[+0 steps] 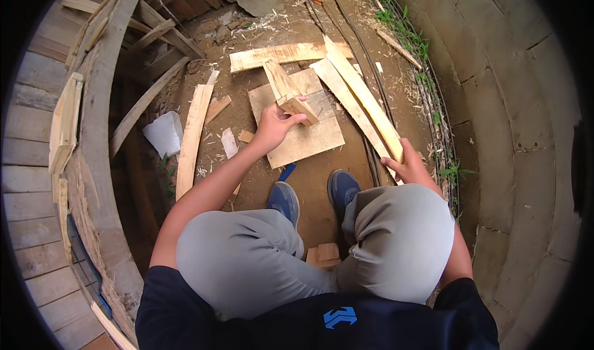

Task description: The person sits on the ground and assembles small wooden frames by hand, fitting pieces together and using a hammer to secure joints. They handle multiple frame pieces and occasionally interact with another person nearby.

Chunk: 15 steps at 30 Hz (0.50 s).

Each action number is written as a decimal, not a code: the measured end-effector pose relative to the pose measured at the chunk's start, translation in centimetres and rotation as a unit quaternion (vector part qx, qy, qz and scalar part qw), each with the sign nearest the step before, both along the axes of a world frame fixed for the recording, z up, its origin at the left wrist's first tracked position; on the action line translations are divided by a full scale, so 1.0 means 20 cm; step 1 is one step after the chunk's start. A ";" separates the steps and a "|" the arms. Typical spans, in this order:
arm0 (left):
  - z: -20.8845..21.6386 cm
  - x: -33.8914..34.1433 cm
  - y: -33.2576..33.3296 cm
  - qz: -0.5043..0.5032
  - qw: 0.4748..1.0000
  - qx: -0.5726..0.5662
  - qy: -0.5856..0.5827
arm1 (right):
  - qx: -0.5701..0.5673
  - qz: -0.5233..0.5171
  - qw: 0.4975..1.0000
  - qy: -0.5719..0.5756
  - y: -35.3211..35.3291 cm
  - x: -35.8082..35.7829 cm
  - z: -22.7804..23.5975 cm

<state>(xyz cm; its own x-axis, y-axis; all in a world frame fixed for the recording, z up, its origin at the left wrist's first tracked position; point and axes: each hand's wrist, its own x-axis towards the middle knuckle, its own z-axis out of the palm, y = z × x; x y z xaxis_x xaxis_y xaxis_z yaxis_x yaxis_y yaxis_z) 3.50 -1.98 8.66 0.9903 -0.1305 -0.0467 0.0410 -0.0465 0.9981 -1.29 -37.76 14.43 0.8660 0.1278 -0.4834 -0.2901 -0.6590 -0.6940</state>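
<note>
Over a flat, squarish wooden board (328, 141) on the ground, my left hand (273, 127) is closed on a small wooden piece (279, 79). That piece has a short block across its near end, and my thumb presses on the block. By my right knee, my right hand (413, 167) grips the near end of a long pale wooden strip (365, 96). A second, wider strip (346, 96) lies along its left side. Most of the right fingers are hidden behind the wood and the knee.
Another plank (284, 54) lies across the far side, and a long piece (195, 133) lies at the left. Wood chips and a white slab (164, 133) are on the dirt. Black cables run past the strips. A block wall (513, 133) stands right, timber framing (105, 133) left.
</note>
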 end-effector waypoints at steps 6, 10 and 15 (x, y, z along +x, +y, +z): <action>-0.14 -0.16 -0.17 0.068 0.992 0.107 -0.008 | 0.079 0.105 0.989 0.065 0.14 0.03 -0.20; -0.14 -0.13 -0.26 0.103 0.970 0.198 -0.096 | 0.023 0.073 0.995 0.066 0.23 0.04 -0.18; -0.15 -0.03 -0.29 0.079 0.956 0.255 -0.119 | -0.024 0.067 0.996 -0.053 0.27 -0.05 -0.25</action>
